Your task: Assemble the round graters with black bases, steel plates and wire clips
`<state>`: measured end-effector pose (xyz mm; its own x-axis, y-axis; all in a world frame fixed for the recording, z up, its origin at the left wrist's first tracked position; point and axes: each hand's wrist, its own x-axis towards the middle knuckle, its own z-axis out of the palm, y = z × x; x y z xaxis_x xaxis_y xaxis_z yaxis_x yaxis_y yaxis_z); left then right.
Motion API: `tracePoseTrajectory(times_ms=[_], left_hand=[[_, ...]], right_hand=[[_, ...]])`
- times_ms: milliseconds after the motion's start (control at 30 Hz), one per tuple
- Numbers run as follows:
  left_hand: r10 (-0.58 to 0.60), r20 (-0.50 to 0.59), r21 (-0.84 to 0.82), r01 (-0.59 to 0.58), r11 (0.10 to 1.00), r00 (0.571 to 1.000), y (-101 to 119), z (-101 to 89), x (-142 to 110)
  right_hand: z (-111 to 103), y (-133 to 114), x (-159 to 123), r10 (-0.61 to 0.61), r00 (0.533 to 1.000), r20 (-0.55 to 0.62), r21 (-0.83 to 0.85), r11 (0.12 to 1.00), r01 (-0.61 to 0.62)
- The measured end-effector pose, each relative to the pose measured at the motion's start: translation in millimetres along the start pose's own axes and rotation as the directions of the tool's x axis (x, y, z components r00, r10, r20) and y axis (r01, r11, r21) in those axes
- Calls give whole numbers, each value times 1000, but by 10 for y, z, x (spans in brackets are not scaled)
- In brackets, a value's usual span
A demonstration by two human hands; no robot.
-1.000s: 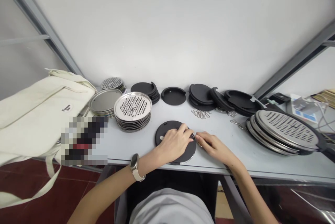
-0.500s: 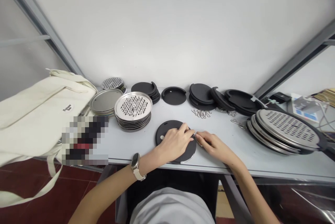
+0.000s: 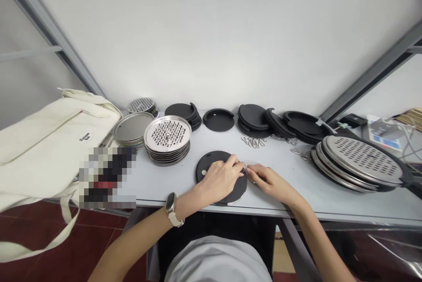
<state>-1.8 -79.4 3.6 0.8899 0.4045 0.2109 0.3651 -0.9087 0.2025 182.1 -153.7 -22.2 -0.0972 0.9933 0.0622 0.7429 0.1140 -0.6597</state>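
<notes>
A round black plastic disc [image 3: 235,195] with a small pale hole near its left side lies flat at the table's front edge. My left hand [image 3: 220,178] rests across it with bent fingers, holding it near its right rim. At that rim my right hand [image 3: 267,181] is closed in a pinch on a small shiny wire clip [image 3: 245,168], mostly hidden by the fingertips. The two hands nearly meet there. Behind them lies a loose pile of similar wire clips [image 3: 253,142].
Stacked metal grater discs [image 3: 168,134] and plain metal discs [image 3: 133,127] stand at left beside a cream bag [image 3: 49,141]. Black round holders [image 3: 219,120] line the wall. Assembled graters [image 3: 365,159] are piled at right, with more wire clips [image 3: 300,155] beside them.
The hands and the black disc have hardly moved. The view has shifted very slightly.
</notes>
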Motion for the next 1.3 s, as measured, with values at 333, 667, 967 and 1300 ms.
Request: tracePoseTrajectory(times_ms=[333,667,967,1300], left_hand=[[0,5,29,-1,1000,1000,5,2,0],[11,13,49,-12,999,1000,19,-24,1],[5,25,54,-6,999,1000,23,-20,-7],[18,6,65,-18,998,1000,11,-8,-6]], right_hand=[[1,9,-18,2,1000,-5,-11,1000,-2],[-75,21,8,-10,997,81,57,998,5],[-80,45,21,-9,997,82,99,995,1],[36,-60,-45,44,999,-8,23,999,-44]])
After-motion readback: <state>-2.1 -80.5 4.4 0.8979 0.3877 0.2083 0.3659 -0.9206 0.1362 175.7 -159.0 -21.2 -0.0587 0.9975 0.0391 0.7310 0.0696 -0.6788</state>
